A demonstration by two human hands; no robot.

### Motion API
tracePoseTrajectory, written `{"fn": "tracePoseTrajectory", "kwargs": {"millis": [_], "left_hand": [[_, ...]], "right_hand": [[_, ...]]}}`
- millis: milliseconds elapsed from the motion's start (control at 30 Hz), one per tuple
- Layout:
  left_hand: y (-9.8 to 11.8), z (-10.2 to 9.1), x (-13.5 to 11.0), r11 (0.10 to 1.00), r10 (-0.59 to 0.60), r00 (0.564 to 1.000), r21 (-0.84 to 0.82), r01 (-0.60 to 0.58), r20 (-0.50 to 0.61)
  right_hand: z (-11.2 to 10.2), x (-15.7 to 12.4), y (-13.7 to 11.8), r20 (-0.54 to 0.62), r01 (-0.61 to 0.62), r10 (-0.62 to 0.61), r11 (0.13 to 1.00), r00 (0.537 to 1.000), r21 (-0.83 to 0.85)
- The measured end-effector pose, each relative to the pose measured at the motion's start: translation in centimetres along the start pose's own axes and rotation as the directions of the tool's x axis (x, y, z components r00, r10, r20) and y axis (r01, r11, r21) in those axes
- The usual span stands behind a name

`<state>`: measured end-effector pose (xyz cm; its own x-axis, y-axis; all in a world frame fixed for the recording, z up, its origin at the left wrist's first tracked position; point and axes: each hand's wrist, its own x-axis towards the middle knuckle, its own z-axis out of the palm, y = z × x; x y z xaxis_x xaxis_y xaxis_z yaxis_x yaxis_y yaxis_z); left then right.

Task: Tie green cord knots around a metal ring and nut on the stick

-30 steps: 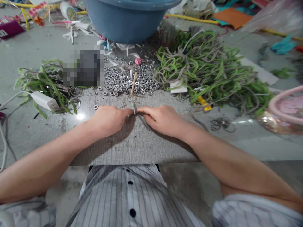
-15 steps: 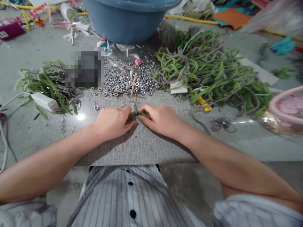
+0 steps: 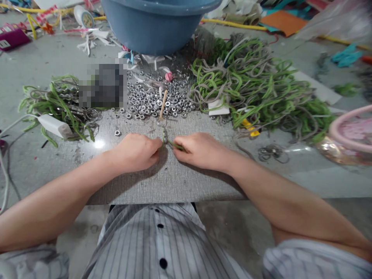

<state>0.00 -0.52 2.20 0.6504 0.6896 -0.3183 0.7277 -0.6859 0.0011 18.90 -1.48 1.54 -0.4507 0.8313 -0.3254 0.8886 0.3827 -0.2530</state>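
Between my hands lies a short braid of green cord with metal nuts (image 3: 164, 135) worked into it, its far end at a metal ring (image 3: 161, 123) by a thin wooden stick (image 3: 164, 104). My left hand (image 3: 138, 152) is closed on a cord end at the braid's left side; the cord inside the fist is mostly hidden. On the right side, my right hand (image 3: 197, 150) pinches another green cord end (image 3: 178, 147), drawn out sideways. Just beyond the stick spreads a heap of loose hex nuts (image 3: 145, 101). One single nut (image 3: 117, 133) sits apart, near my left hand.
A blue basin (image 3: 157, 29) stands at the back. Green and grey cords (image 3: 247, 81) are piled at right, near a pink-rimmed container (image 3: 337, 124). At left, finished-looking cord pieces with rings (image 3: 68, 102) lie beside a white plug adapter (image 3: 55, 126). The table edge is close to me.
My hands have moved slightly apart, drawing the cord ends outward. More of the braid with its nuts now shows between them.
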Motion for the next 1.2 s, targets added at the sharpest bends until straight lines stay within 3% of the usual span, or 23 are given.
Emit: {"fn": "tracePoseTrajectory", "kwargs": {"millis": [133,200,333,433,633,933,1200], "left_hand": [[0.1,-0.5,-0.5,0.999,0.034,0.999,-0.010,-0.034,0.015],[0.1,-0.5,-0.7,1.000,0.016,0.999,-0.002,-0.016,-0.038],[0.0,-0.2,-0.4,0.995,-0.092,0.995,-0.050,0.090,-0.046],[-0.1,0.1,-0.1,0.984,-0.174,0.983,-0.052,0.171,-0.062],[-0.2,0.4,0.1,0.983,-0.184,0.979,-0.009,0.184,-0.083],[-0.3,0.4,0.0,0.983,-0.182,0.982,-0.032,0.180,-0.047],[-0.5,-0.3,-0.1,0.991,-0.130,0.991,0.000,0.130,-0.016]], "right_hand": [[-0.1,-0.2,-0.1,0.031,0.003,-0.003,1.000,1.000,0.004],[0.0,-0.2,-0.2,0.002,-0.010,0.010,1.000,1.000,-0.009],[0.8,0.0,0.1,-0.133,-0.053,0.056,0.998,0.990,0.027],[1.4,0.3,0.6,-0.244,-0.012,0.027,0.998,0.969,0.065],[2.4,0.6,1.1,-0.400,0.106,-0.073,0.993,0.914,0.060],[2.8,1.0,0.8,-0.321,0.075,-0.082,0.997,0.944,-0.034],[2.4,0.7,0.8,-0.277,0.097,-0.094,0.995,0.956,-0.001]]}}
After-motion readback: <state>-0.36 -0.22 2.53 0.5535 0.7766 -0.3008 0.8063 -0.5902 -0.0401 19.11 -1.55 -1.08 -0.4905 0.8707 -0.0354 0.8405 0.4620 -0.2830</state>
